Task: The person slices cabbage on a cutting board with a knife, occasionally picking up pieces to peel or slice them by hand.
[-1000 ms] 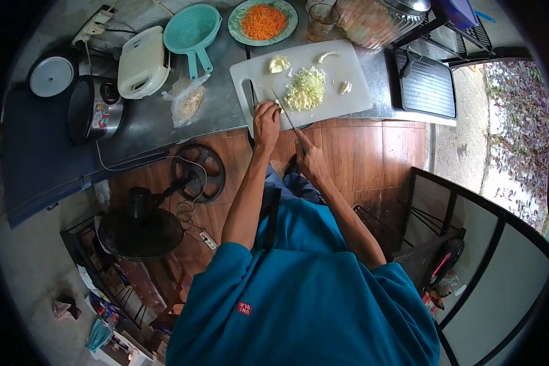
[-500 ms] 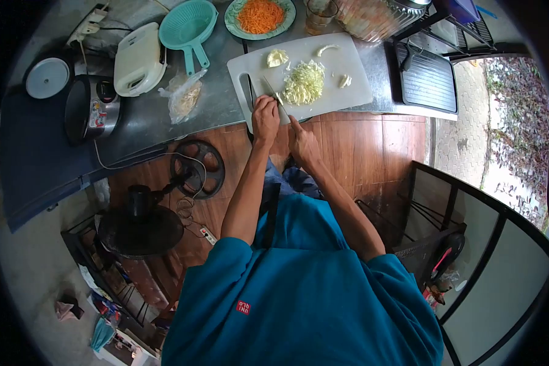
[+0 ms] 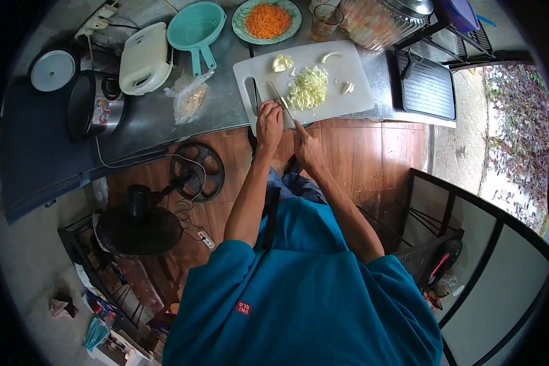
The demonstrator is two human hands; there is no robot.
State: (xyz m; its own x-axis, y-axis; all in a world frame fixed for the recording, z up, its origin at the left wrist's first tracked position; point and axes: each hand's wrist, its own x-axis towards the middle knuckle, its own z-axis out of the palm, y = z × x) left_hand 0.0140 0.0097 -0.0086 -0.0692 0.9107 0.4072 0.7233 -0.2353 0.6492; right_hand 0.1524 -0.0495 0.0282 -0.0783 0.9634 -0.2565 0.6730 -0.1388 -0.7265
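Note:
My right hand (image 3: pixel 308 148) is closed around the handle of a kitchen knife (image 3: pixel 277 91), index finger along it. The blade slants over the lower left of a white cutting board (image 3: pixel 358 91). Just left of the blade, my left hand (image 3: pixel 269 124) presses down with bent fingers on a small piece of pale cabbage (image 3: pixel 283 104), mostly hidden. Beside the knife lies a heap of shredded cabbage (image 3: pixel 308 88). A cabbage chunk (image 3: pixel 282 63), a curved strip (image 3: pixel 331 56) and a small bit (image 3: pixel 348 88) rest elsewhere on the board.
Behind the board stand a plate of shredded carrot (image 3: pixel 266 21) and a glass (image 3: pixel 326 23). To the left are a teal colander (image 3: pixel 195 30), a plastic bag (image 3: pixel 190 100) and a white sandwich maker (image 3: pixel 145 60). A ridged grill pan (image 3: pixel 429 85) lies at the right.
My view has shifted slightly, so the counter appears a little lower and further right. Both hands remain at the knife and cabbage; the heap looks about the same.

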